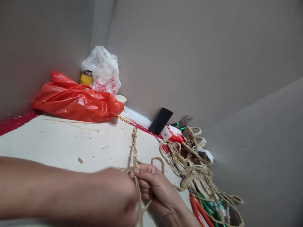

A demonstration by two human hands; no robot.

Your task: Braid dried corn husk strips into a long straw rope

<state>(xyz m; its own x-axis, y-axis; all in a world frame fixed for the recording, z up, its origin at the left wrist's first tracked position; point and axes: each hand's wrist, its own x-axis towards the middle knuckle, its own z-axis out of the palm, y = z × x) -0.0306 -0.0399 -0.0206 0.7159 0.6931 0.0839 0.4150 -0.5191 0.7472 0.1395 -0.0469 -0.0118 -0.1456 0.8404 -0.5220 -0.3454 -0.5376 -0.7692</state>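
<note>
A braided straw rope [134, 142] stands up from the white tabletop, its lower end between the thumb and fingers of my right hand [153, 181]. Loose flat straw strands [139, 197] hang below that pinch, and a short strand sticks out leftward. My left hand [118, 192] reaches across from the left, close against the strands, with its back to me. It is smeared by motion and its fingers are hidden, so I cannot see what they hold. A loop of the finished braid [158, 159] curves away behind my right hand.
A tangled heap of braided rope [196, 170] lies at right, beside red-handled [197, 209] and green-handled tools. Along the wall are a phone [161, 120], green-handled pliers [181, 123], a paper cup [120, 99], a red plastic bag [78, 101], a white bag [103, 69] and a yellow jar [86, 78].
</note>
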